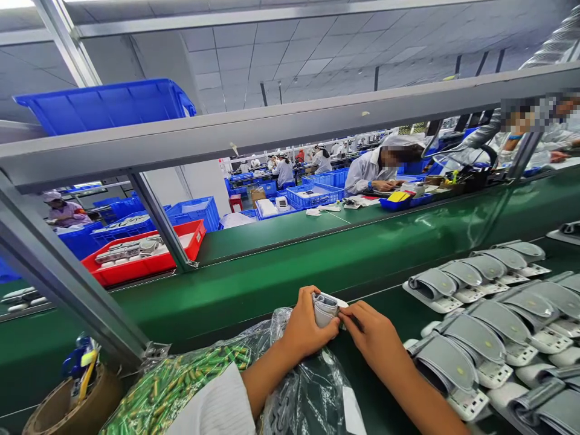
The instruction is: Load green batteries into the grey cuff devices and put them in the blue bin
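Observation:
My left hand [304, 326] is closed around a small white device with a rolled grey cuff [324, 308], held just above the green work surface [254, 290]. My right hand [371, 335] pinches the same device from its right side, fingers together. Under my left forearm lies a clear plastic bag of green and gold batteries [181, 380]. To the right, several finished grey-cuffed devices [480, 302] lie in rows.
A grey metal frame [67, 284] crosses in front. A red tray [145, 254] and blue bins [194, 211] sit beyond the green belt. A cardboard tube with tools [72, 399] stands at bottom left. Other people in white work at far benches.

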`<state>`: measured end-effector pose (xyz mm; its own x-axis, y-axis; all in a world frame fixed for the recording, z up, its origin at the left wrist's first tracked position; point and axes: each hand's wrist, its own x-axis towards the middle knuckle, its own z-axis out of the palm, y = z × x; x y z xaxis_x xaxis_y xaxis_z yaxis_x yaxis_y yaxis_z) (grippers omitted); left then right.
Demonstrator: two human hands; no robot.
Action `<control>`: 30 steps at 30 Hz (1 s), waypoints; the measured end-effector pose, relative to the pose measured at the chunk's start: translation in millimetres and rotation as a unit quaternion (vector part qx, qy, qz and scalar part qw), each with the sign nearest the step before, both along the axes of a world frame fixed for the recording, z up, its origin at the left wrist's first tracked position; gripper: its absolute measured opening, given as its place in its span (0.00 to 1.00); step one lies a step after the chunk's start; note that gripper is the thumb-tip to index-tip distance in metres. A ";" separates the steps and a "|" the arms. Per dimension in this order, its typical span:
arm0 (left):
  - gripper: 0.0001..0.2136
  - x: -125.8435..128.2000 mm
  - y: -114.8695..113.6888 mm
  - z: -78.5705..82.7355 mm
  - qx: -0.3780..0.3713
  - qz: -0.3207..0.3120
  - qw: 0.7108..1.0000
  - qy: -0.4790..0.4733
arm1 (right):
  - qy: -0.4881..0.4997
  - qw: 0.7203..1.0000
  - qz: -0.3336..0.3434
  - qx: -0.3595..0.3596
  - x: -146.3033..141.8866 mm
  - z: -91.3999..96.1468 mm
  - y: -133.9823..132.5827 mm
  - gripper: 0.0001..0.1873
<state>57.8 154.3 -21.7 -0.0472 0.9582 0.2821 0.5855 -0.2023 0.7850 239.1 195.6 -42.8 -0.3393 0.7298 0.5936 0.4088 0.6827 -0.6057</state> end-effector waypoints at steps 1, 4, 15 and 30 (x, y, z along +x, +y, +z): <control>0.27 0.1 -0.1 0.5 -0.001 -0.002 1.000 0.001 | 0.002 1.000 -0.004 0.006 0.3 -0.1 0.1 0.12; 0.27 0.4 -0.4 2.2 -0.002 -0.004 1.000 0.000 | 0.015 0.999 -0.024 0.026 1.1 -0.3 1.0 0.11; 0.27 -0.8 2.9 -2.9 0.005 -0.006 1.000 0.015 | -0.041 0.996 -0.064 0.045 -1.7 -3.2 0.2 0.15; 0.28 -8.8 4.5 0.9 0.009 -0.031 0.999 -0.012 | 0.134 0.955 -0.107 -0.242 -11.6 8.1 -4.6 0.17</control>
<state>49.0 158.8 -20.9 0.0042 0.9544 0.2984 0.5519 -0.2510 0.7952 227.5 191.1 -34.7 -0.0355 0.9762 0.2139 0.2936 0.2148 -0.9315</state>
